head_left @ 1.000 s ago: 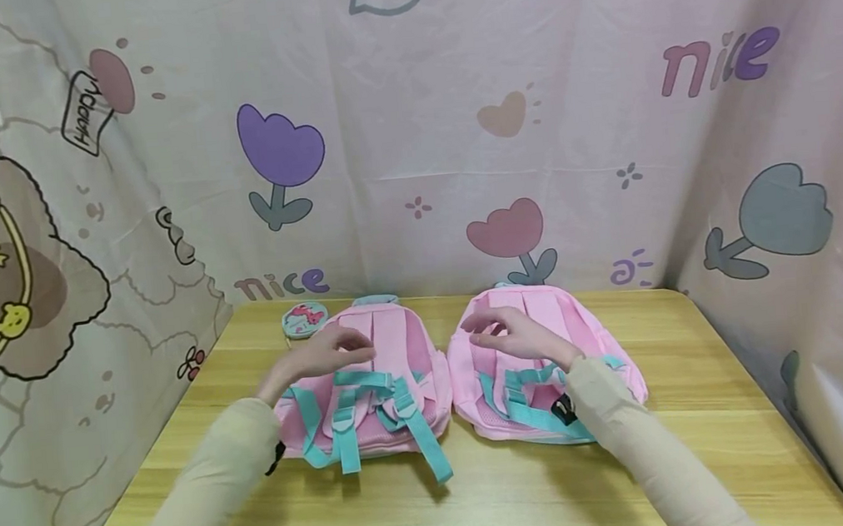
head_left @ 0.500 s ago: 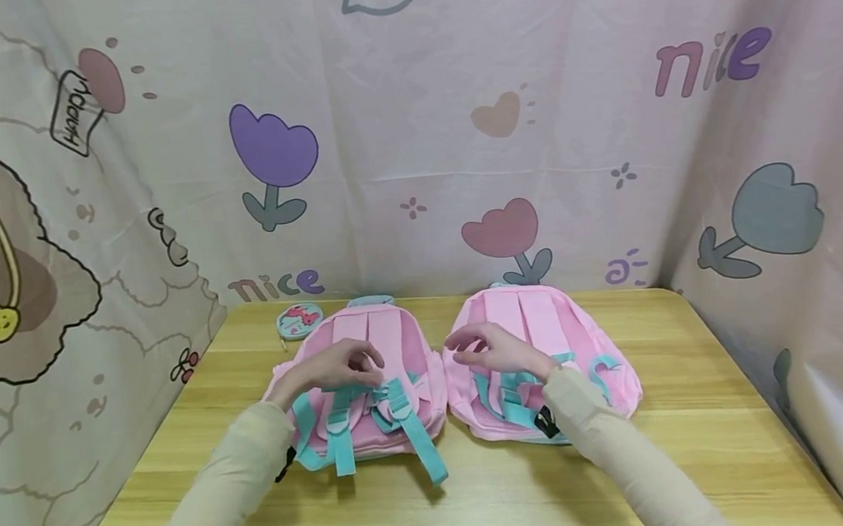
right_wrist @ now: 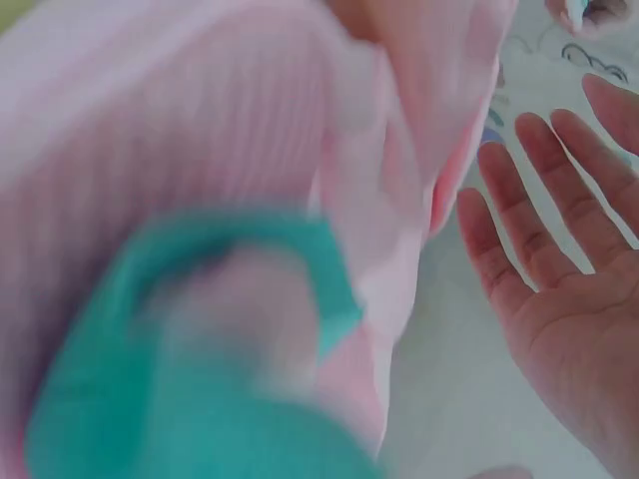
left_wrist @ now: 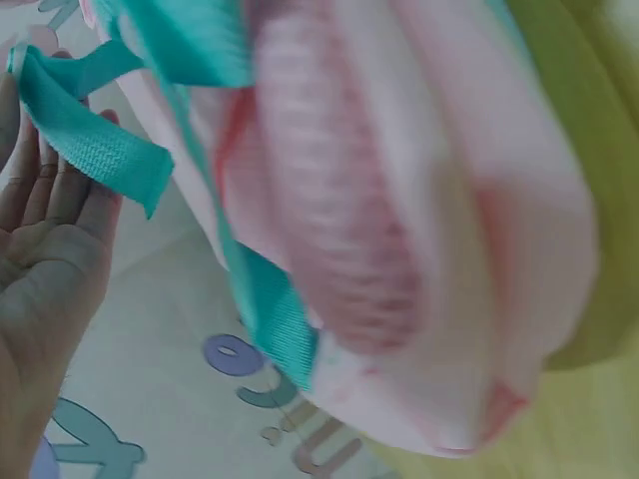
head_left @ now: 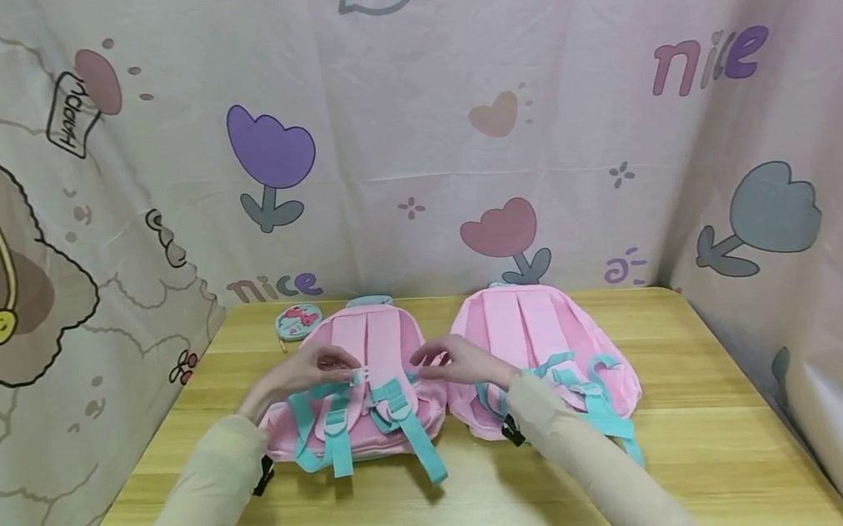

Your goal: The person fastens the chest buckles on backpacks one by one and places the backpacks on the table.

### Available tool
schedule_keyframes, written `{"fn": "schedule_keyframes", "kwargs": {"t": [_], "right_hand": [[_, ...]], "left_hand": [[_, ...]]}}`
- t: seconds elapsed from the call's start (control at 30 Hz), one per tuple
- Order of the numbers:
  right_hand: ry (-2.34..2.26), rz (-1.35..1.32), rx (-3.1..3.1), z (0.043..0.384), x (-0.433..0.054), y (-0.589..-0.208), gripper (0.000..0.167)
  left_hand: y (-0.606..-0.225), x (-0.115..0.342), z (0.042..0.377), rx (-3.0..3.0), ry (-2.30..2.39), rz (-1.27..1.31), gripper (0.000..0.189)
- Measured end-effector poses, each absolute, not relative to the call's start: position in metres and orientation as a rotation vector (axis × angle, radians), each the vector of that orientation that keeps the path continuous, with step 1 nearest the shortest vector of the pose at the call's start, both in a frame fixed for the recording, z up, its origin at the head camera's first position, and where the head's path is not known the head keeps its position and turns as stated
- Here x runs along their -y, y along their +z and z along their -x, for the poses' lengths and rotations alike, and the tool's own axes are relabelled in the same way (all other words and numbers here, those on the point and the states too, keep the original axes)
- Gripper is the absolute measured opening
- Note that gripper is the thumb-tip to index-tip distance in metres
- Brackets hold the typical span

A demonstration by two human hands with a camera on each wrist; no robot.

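Note:
Two pink backpacks lie side by side on the wooden table, straps upward: a left backpack (head_left: 390, 332) and a right backpack (head_left: 546, 310). My left hand (head_left: 310, 369) is over the left backpack and pinches a teal strap (left_wrist: 95, 150) between thumb and fingers, its loose end hanging across the palm. A small white piece (head_left: 363, 374) shows at the left fingertips. My right hand (head_left: 463, 359) is raised where the two backpacks meet, fingers apart and holding nothing. In the right wrist view its palm (right_wrist: 579, 299) faces the camera beside blurred pink fabric.
A round teal pouch (head_left: 299, 321) with a red pattern lies behind the left backpack. More teal straps (head_left: 608, 422) trail off the right backpack onto the table (head_left: 705, 405). A printed curtain (head_left: 380, 133) hangs along the back and sides.
The right hand has moved left from the right backpack toward the left one. The left hand has shifted slightly and now shows a white piece at its fingertips.

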State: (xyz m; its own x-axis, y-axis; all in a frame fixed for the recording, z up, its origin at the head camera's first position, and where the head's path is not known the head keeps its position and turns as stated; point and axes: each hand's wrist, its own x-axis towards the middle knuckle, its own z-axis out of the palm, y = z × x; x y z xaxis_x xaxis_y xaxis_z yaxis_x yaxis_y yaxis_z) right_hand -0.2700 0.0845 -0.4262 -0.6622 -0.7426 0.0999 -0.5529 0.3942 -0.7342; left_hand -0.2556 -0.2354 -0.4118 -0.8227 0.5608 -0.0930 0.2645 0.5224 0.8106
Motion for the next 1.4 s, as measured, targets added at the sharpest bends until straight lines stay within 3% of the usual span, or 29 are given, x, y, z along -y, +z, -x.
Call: {"fn": "schedule_keyframes", "kwargs": {"t": [0.27,0.57,1.4], "right_hand": [[-1.174,1.118,-2.369,0.266,-0.044,-0.439,0.025],[-1.068,1.276,-2.404,0.268,-0.015,-0.457,0.025],[-0.870,1.231,-2.484,0.270,-0.005,-0.473,0.022]], "left_hand": [[-0.431,0.252,0.249,-2.457,1.279,-0.485,0.031],[-0.457,0.253,0.249,-2.325,1.425,-0.554,0.033],[-0.481,0.253,0.240,-2.363,1.477,-0.387,0.045]]}}
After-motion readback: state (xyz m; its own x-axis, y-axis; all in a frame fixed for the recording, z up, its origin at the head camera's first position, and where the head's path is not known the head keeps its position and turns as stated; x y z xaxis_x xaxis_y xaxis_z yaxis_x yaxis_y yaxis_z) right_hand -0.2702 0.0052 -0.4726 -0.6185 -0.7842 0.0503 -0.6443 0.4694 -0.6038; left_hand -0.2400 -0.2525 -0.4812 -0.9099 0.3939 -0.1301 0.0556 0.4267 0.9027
